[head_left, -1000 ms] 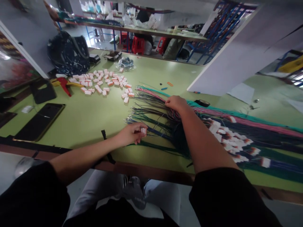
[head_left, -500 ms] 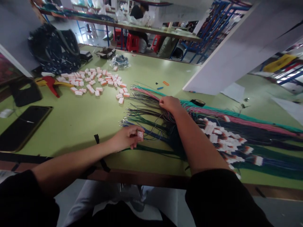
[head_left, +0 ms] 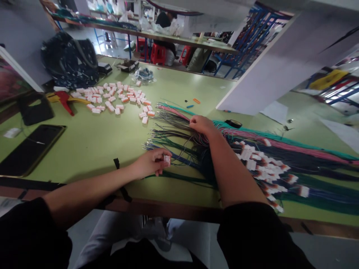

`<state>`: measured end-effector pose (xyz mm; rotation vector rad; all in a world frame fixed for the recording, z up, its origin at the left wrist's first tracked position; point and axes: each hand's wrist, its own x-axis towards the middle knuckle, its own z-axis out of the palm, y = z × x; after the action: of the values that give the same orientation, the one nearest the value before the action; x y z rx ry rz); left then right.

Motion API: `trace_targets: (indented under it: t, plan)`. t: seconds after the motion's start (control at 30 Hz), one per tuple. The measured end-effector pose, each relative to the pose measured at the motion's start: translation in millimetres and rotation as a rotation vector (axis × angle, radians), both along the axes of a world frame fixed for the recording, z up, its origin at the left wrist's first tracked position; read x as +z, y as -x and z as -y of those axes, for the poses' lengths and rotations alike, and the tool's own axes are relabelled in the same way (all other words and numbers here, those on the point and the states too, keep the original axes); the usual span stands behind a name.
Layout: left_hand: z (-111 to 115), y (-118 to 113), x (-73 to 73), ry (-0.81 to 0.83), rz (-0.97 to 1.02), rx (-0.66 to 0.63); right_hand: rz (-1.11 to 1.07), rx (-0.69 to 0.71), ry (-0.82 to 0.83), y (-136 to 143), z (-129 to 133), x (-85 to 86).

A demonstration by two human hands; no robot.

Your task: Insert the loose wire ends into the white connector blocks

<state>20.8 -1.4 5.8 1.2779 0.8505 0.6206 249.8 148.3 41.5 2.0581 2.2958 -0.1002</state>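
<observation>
My left hand [head_left: 153, 163] holds a small white connector [head_left: 166, 160] between thumb and fingers, just over the blue wires. Further right and back, my right hand [head_left: 199, 124] is closed at the dark and pink wires [head_left: 176, 114]; its fingertips are too small to show what they pinch. Bundles of teal, pink, black, green and blue wires run rightward across the green table [head_left: 95, 149], bare ends at the left. Under and beside my right forearm lie white connectors [head_left: 263, 168] fitted on wires. Loose white and orange connectors [head_left: 109, 95] are scattered at the back left.
A phone [head_left: 30, 149], red and yellow clamp [head_left: 64, 101] and dark bag [head_left: 70, 59] are on the left. Black tape [head_left: 233, 123] lies beyond the wires. A pale partition [head_left: 260, 67] stands at the back right. A person [head_left: 162, 20] sits at another table.
The view has shifted slightly. Both hands stay in nearly the same place, the left one still with the white connector.
</observation>
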Motion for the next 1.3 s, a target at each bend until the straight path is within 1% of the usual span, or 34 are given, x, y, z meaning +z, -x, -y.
trace_targets:
  t: [0.07,0.17,0.23,0.33,0.5,0.6,0.7,0.83,1.03,1.2,1.3]
  plan:
    - [0,0,-0.5,-0.004,0.017,0.004,-0.060,0.012,-0.011,-2,-1,-2.1]
    - [1,-1,-0.3,-0.002,0.030,0.013,-0.137,0.067,-0.009,-5,-2,-4.8]
    - [1,-1,0.2,0.004,0.032,0.023,-0.190,0.067,-0.032,-6,-2,-5.7]
    - [1,-2,0.9,0.012,0.028,0.034,-0.300,0.010,-0.078,-9,-2,-6.2]
    - [0,-2,0.8,0.019,0.031,0.023,-0.500,-0.086,-0.075,-12,-4,-9.2]
    - [1,-1,0.7,0.015,0.033,0.019,-0.547,-0.126,-0.084,-14,-6,-12.8]
    - [1,-1,0.2,0.004,0.035,0.014,-0.541,-0.133,-0.086,-14,-7,-15.0]
    - [1,-1,-1.5,-0.011,0.036,0.013,-0.503,-0.107,-0.083,-13,-5,-13.8]
    - [1,-1,-2.2,-0.011,0.029,0.023,-0.256,-0.013,-0.082,-10,-3,-9.8]
    - [1,-1,-1.0,-0.006,0.047,0.023,-0.209,0.008,-0.065,-5,-2,-9.2]
    - [0,0,-0.8,0.006,0.054,0.023,-0.211,-0.009,-0.121,-8,-3,-7.8]
